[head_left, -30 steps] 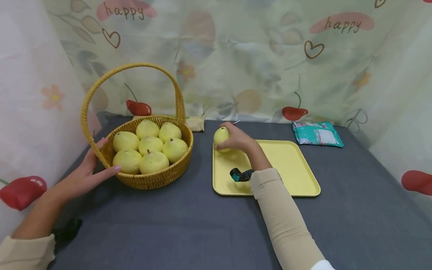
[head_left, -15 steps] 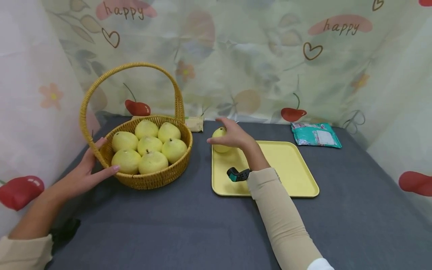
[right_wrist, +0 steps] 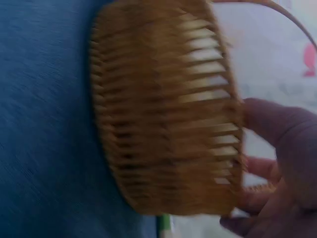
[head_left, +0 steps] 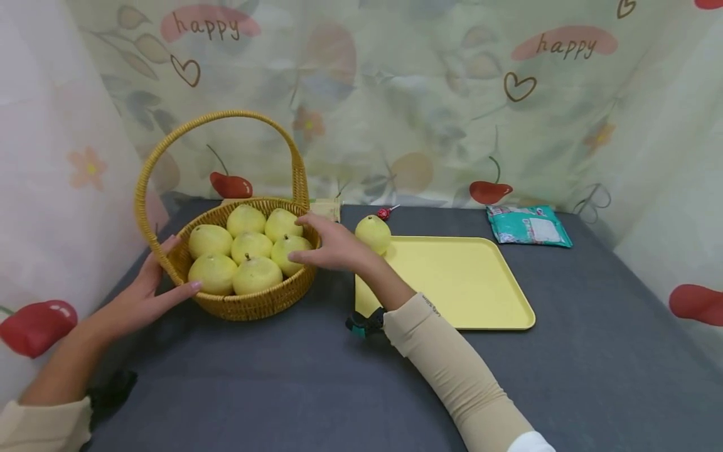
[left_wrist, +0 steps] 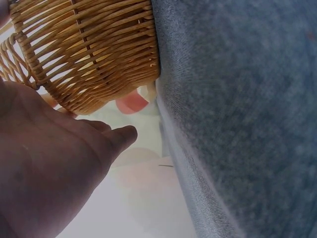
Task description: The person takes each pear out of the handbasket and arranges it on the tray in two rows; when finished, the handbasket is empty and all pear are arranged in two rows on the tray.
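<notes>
The wicker basket [head_left: 257, 307] with its tall arched handle stands at the left, holding several pale yellow pears [head_left: 257, 275]. My left hand [head_left: 132, 304] rests against its left side, thumb at the rim and fingers spread beside the handle's foot. In the left wrist view, that hand's lowest finger sticks out straight below the wicker wall. My right hand [head_left: 336, 245] reaches over the basket's right rim, thumb and fingers spread apart around the rightmost pear [head_left: 285, 251]. One more pear [head_left: 373, 233] sits on the far left corner of the yellow tray [head_left: 452, 282].
A red-wrapped lollipop [head_left: 384, 213] lies behind the tray. At the back right is a teal packet [head_left: 530, 226]. A tan packet [head_left: 326, 209] shows partly behind the basket. Printed curtains [head_left: 384, 113] enclose the dark cloth-covered table [head_left: 254, 389].
My right hand has let go of the pear on the tray's corner and moved left to the basket. The lollipop has come into full view. My left hand stays at the basket.
</notes>
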`<state>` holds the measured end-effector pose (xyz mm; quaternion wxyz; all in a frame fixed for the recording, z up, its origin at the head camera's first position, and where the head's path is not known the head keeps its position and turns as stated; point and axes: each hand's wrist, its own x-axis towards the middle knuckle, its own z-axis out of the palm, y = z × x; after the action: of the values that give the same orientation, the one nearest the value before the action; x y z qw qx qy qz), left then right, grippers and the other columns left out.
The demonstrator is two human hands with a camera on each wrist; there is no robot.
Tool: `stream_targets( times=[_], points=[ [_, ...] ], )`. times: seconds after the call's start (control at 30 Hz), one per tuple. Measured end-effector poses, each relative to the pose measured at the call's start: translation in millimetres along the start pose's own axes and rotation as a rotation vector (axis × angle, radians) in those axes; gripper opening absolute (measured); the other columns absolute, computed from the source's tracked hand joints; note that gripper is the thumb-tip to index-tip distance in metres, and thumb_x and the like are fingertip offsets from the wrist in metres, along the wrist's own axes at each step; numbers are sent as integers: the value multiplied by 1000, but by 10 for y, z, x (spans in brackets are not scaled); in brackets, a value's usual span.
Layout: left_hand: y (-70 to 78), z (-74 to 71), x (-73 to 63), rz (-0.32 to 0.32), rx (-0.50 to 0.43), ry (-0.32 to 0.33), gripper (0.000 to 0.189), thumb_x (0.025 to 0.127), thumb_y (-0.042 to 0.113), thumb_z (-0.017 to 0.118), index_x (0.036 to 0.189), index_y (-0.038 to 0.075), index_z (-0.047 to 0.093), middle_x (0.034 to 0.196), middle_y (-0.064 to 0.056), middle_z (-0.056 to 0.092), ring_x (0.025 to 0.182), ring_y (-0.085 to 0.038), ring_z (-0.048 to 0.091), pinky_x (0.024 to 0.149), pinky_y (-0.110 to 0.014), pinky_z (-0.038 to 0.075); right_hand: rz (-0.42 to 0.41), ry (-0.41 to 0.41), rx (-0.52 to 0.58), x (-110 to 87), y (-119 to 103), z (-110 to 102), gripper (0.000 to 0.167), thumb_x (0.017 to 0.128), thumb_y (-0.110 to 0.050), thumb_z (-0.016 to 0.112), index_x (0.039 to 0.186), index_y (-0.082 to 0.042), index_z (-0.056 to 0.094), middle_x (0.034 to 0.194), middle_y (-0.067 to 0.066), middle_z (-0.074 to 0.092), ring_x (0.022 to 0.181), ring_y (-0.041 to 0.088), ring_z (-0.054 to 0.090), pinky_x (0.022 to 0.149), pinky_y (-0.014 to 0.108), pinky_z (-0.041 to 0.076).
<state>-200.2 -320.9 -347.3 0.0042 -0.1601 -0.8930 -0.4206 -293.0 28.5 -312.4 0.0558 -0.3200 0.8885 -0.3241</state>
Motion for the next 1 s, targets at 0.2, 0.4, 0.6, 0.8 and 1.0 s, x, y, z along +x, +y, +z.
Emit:
stream_targets(
  times=[0.2,0.4,0.6,0.8,1.0],
  points=[
    [-22,-16,-26,-7,12,11,97,98,20,64,160,12,-10,162,-24,-14,145,-52,-6,103,-80,5,116,-92,-31,34,-159,102,71,92,-43,69,151,-14,42,145,5,50,123,19,52,97,35,44],
    [-25,-12,-15,-9,7,5,97,98,21,64,160,14,-11,162,-24,-15,145,-52,-6,103,-80,4,144,-90,-47,62,-203,102,65,92,-37,71,149,-17,48,145,3,51,126,20,51,98,35,44],
    [-38,-3,-20,8,-10,7,96,98,18,63,160,12,-9,162,-24,-14,144,-53,-4,103,-79,4,135,20,-102,45,-156,131,61,85,-48,78,139,-26,61,135,-3,60,126,23,49,95,43,42],
    [-21,17,19,13,-6,8,97,98,19,64,161,14,-9,163,-22,-13,145,-52,-4,103,-79,4,142,117,-149,14,-135,98,61,80,-55,80,134,-30,66,130,-9,64,126,26,46,93,53,36],
    [2,18,21,11,-10,10,97,98,19,64,161,14,-9,163,-22,-14,145,-51,-5,103,-80,4,125,130,-59,16,-128,-5,67,80,-52,81,138,-25,63,132,-4,63,124,20,52,99,42,44]
  ],
)
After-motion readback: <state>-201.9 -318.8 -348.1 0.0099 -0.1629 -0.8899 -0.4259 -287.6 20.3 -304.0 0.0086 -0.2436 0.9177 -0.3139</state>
